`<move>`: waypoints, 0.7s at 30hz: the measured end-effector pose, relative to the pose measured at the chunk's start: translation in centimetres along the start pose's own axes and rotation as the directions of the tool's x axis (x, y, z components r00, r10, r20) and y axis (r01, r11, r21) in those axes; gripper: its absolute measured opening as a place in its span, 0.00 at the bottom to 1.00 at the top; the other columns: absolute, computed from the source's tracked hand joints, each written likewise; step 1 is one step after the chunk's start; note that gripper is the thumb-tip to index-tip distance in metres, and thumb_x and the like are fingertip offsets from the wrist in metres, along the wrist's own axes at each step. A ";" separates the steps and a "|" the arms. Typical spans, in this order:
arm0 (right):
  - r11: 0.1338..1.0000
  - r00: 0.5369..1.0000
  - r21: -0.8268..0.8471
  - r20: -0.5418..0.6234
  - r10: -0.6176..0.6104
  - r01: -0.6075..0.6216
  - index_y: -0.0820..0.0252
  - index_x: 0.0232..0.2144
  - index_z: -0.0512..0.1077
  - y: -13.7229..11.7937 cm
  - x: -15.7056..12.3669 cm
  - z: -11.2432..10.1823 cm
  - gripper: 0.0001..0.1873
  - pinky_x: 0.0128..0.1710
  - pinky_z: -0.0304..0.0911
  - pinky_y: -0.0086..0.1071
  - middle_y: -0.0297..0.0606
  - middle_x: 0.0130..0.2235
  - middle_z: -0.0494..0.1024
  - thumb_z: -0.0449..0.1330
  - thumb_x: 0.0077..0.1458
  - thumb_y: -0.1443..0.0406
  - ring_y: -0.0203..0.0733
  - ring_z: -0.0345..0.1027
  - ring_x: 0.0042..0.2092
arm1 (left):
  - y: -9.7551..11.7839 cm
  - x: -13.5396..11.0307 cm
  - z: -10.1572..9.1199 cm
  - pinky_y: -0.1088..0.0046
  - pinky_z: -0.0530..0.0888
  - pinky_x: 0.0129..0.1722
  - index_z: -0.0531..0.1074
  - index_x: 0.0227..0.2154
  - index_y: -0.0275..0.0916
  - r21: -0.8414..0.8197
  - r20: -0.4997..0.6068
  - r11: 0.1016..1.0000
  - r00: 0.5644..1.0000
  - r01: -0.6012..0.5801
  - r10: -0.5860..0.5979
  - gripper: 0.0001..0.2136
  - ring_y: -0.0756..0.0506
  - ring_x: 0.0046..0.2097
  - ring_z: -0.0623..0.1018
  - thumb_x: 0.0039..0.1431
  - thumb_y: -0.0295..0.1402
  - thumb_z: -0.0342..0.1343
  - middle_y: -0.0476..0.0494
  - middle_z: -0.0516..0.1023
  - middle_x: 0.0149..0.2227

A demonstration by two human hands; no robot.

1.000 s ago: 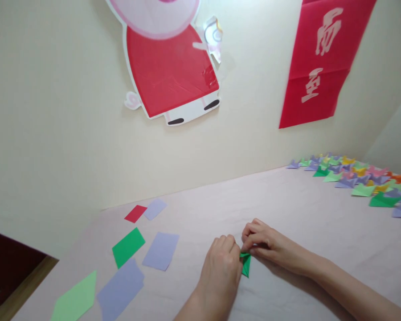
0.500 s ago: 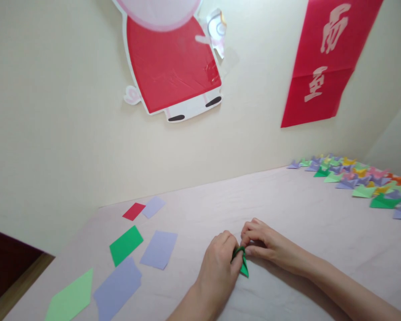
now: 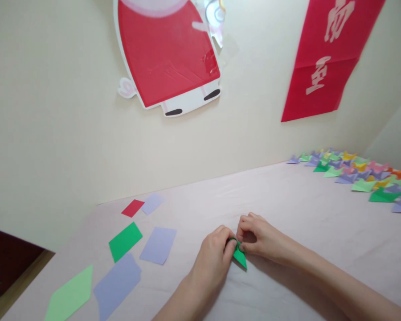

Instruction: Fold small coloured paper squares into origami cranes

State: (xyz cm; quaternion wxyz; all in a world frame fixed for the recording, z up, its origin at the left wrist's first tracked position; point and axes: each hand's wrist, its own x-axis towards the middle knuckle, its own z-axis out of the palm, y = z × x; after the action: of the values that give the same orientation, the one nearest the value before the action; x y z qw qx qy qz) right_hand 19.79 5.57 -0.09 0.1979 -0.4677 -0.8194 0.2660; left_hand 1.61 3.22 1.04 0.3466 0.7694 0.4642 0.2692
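Note:
A small piece of folded green paper (image 3: pixel 240 258) is pinched between my two hands, just above the pale sheet. My left hand (image 3: pixel 217 249) grips its left side, with thumb and fingers closed on it. At its upper right edge, my right hand (image 3: pixel 259 234) has thumb and index finger closed on the paper. A pointed green corner sticks out below the fingers toward me. The fingers cover the upper part of the fold.
Flat paper sheets lie to the left: light green (image 3: pixel 71 292), purple (image 3: pixel 118 285), dark green (image 3: pixel 125 241) and red (image 3: pixel 132 207). Many folded paper figures (image 3: pixel 364 171) stand in rows at the right, near the wall. A red banner (image 3: pixel 321 67) and a cartoon cutout (image 3: pixel 170 53) hang there.
The pointed green corner shows more of its surface now, and the dark gap in the fold has narrowed. Both hands have shifted slightly left and up in view. The camera view has tilted a little.

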 end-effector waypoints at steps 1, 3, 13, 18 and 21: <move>1.000 1.000 -0.014 0.000 0.007 -0.007 0.58 0.25 0.73 0.0 0.1 0.1 0.04 0.38 0.56 0.35 0.35 0.31 0.72 0.63 0.47 0.71 0.44 0.63 0.38 | 0.0 -0.1 0.1 0.72 0.67 0.39 0.70 0.31 0.39 -0.007 -0.010 1.000 1.000 -0.009 0.009 0.08 0.46 0.38 0.73 0.61 0.25 0.47 0.47 0.74 0.34; 0.999 1.000 -0.038 -0.004 0.023 -0.023 0.58 0.25 0.72 -0.1 0.1 0.2 0.04 0.39 0.56 0.35 0.35 0.31 0.73 0.63 0.47 0.71 0.44 0.63 0.38 | 0.0 -0.4 0.1 0.71 0.67 0.41 0.71 0.33 0.39 -0.030 -0.028 0.999 0.999 -0.033 0.033 0.09 0.46 0.39 0.73 0.64 0.26 0.45 0.46 0.73 0.35; 1.000 1.000 0.021 -0.016 0.011 -0.011 0.57 0.26 0.73 -0.1 -0.4 0.3 0.04 0.41 0.56 0.35 0.35 0.33 0.73 0.65 0.51 0.69 0.43 0.63 0.40 | -0.5 -0.3 1.2 0.72 0.66 0.38 0.68 0.31 0.39 0.066 -0.095 0.998 0.995 -0.013 0.020 0.04 0.46 0.37 0.72 0.62 0.27 0.51 0.48 0.71 0.34; 0.995 0.999 0.096 -0.029 0.029 -0.026 0.58 0.24 0.70 -0.5 -0.4 0.1 0.08 0.42 0.56 0.37 0.34 0.31 0.72 0.64 0.54 0.66 0.43 0.62 0.39 | -0.3 -0.2 1.1 0.71 0.67 0.38 0.68 0.30 0.40 -0.048 -0.117 0.998 0.993 -0.027 0.021 0.06 0.46 0.37 0.72 0.63 0.28 0.50 0.48 0.71 0.34; 0.980 0.989 0.198 -0.145 0.000 0.029 0.57 0.24 0.65 -0.8 -0.3 0.1 0.11 0.39 0.58 0.35 0.33 0.29 0.70 0.60 0.58 0.65 0.42 0.62 0.38 | -0.2 -0.2 1.1 0.69 0.69 0.43 0.69 0.37 0.39 -0.183 -0.220 0.983 0.973 0.028 -0.068 0.03 0.45 0.42 0.73 0.61 0.31 0.52 0.44 0.73 0.40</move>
State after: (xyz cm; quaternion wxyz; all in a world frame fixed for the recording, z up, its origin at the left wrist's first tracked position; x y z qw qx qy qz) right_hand 19.33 4.95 0.35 0.3044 -0.4573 -0.7756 0.3110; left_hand 2.26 2.82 0.17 0.3656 0.6883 0.4930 0.3867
